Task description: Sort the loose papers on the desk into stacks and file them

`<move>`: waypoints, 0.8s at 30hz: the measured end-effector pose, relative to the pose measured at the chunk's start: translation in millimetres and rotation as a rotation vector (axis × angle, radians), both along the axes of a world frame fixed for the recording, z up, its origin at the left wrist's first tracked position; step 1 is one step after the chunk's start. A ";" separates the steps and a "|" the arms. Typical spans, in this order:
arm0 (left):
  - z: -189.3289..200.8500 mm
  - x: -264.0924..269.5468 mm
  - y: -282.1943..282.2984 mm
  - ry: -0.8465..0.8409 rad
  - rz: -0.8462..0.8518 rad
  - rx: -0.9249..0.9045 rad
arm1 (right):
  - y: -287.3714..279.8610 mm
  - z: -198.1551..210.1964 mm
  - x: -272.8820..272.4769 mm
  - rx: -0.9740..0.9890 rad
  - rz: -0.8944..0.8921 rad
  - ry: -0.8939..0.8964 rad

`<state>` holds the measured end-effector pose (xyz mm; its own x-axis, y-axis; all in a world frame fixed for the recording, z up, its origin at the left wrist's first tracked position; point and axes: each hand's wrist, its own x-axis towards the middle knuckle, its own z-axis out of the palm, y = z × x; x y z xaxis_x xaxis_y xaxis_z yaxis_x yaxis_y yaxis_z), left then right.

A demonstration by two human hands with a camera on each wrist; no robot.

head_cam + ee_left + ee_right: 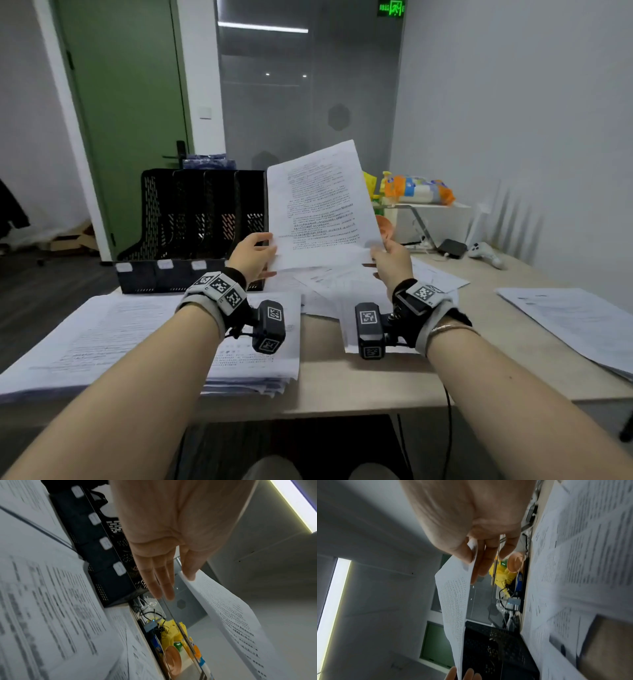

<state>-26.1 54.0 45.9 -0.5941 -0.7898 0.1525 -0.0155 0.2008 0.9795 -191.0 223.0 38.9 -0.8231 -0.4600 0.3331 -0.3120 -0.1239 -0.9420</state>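
Sorting step, judged: one printed sheet [322, 205] held upright above the table [376, 377] for reading. Left of the grip, a thick paper stack [144, 339]; beyond it, black file rack [191, 219], slot contents not discernible. Left hand [251, 255] pinching the lower left corner, right hand [394, 262] pinching the lower right. Below the grip, loose papers [342, 291]; right of it, a second stack [575, 322]. Next: choosing a matching stack, laying flat.

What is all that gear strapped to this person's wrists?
Both forearms are bare, without sleeves. Each wrist carries a grey band topped with white blocks printed with black square codes. A black boxy camera with the same codes hangs below each wrist; a black cable trails from the right one. The right wrist also wears a thin bracelet.
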 end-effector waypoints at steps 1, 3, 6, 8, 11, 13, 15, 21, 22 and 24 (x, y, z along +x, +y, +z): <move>0.3 8.1 -5.0 -0.012 0.016 -0.021 | -7.1 -0.1 6.1 0.003 0.029 0.001; 0.2 26.2 -15.8 -0.051 0.061 -0.074 | -22.5 -0.8 18.2 0.033 0.085 0.013; -3.0 53.9 -34.0 -0.082 0.124 -0.138 | -43.4 -0.9 37.7 0.123 0.163 0.083; -6.5 69.2 -44.7 -0.113 0.175 -0.169 | -53.2 -0.6 50.5 0.178 0.211 0.125; -10.5 91.8 -55.9 -0.160 0.261 -0.205 | -69.4 -2.8 68.4 0.227 0.275 0.123; -10.7 108.1 -61.6 -0.196 0.312 -0.222 | -82.5 -3.9 80.0 0.235 0.329 0.068; -12.5 124.8 -67.9 -0.233 0.355 -0.237 | -93.8 -3.7 92.4 0.259 0.374 0.058; -19.0 169.2 -85.8 -0.311 0.482 -0.229 | -124.6 -1.9 131.9 0.406 0.491 0.127; -20.9 176.5 -89.3 -0.326 0.501 -0.222 | -128.7 -2.6 138.9 0.428 0.505 0.136; -24.7 189.3 -94.6 -0.350 0.539 -0.197 | -134.3 -4.7 151.5 0.461 0.529 0.177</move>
<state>163.2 -40.7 21.1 -0.1646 -0.9670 0.1946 -0.4735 0.2505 0.8444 -39.5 88.7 34.2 -0.4030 -0.9077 0.1168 -0.4728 0.0972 -0.8758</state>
